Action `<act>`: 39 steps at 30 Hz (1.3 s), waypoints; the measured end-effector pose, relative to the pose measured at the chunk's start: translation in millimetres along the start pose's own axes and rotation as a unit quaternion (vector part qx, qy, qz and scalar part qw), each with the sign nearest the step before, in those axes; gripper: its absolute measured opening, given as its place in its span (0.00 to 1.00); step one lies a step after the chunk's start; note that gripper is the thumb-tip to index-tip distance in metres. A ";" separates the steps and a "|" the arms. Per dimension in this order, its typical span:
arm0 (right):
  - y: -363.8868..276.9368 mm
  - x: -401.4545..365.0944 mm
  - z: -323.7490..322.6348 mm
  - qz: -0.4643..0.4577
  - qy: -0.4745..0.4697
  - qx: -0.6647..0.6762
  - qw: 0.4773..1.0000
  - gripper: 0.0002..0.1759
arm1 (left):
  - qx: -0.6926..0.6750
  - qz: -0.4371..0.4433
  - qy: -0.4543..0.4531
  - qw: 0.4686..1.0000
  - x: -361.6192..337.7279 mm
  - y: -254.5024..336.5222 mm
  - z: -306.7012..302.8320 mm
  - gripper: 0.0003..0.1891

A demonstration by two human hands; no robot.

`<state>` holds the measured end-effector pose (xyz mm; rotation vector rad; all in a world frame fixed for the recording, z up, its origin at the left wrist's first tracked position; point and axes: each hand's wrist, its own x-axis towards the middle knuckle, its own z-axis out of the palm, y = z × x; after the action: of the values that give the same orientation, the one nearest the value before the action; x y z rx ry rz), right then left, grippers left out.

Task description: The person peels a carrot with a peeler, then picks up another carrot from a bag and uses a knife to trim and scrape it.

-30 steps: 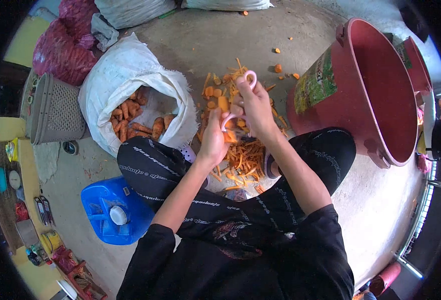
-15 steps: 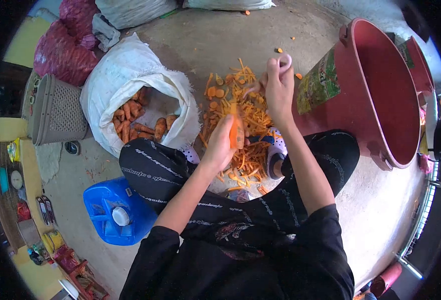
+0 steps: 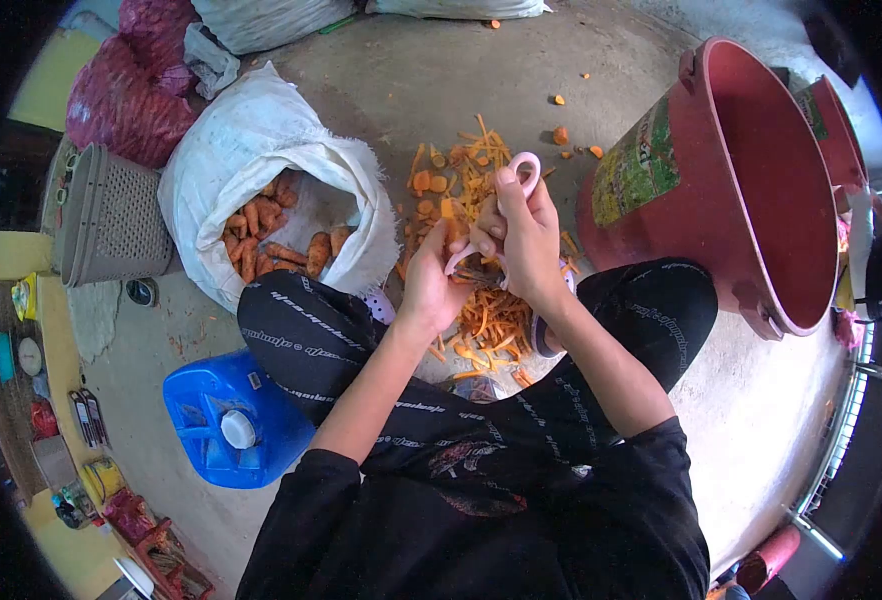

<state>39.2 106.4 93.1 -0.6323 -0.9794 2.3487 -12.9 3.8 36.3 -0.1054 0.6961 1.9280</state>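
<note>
My left hand [image 3: 435, 286] is closed around an orange carrot [image 3: 451, 214], whose upper end shows above the fingers. Right beside it, my right hand [image 3: 529, 242] grips a pink-handled peeler [image 3: 527, 166]. The peeler's rounded handle end sticks up past the thumb, and its lower pink part reaches over to the left fingers by the carrot. The fingers cover much of the carrot and the blade. Beneath both hands, a heap of carrot peelings [image 3: 489, 318] with several cut slices lies on the floor between my feet.
An open white sack [image 3: 251, 130] holding unpeeled carrots [image 3: 261, 215] stands on the left. A large red tub [image 3: 701, 190] is close on the right. Near my left knee sits a blue jerrycan [image 3: 206, 400], with a grey basket [image 3: 126, 215] farther left.
My right hand with the peeler has come down and left, against the left hand. The left hand has shifted slightly, and the carrot is now more covered by fingers.
</note>
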 end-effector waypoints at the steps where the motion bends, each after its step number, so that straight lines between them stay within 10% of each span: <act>1: -0.1 -0.3 -0.1 -0.004 -0.003 -0.010 1.000 0.10 | -0.001 0.000 -0.016 1.000 -0.7 0.9 0.3 0.14; 18: 8.2 22.0 -11.1 0.067 0.013 -0.021 0.997 0.11 | 0.031 0.024 -0.015 0.999 4.8 -2.8 -2.0 0.16; 29: 12.2 96.9 -65.6 -0.129 0.048 -0.262 0.955 0.13 | 0.279 -0.030 -0.012 0.960 -15.4 -21.4 2.5 0.27; 36: -9.3 79.4 -44.9 -0.281 0.056 -0.401 0.870 0.14 | 0.132 -0.006 0.041 0.990 -2.9 -6.4 -2.9 0.15; 39: -22.8 25.0 2.5 -0.062 0.023 -0.090 0.994 0.10 | 0.038 -0.005 0.057 0.998 1.8 -0.9 8.5 0.15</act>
<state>25.0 134.3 106.2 -0.6710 -1.1850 2.1442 -11.0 9.9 42.3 -0.1724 0.8427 1.8955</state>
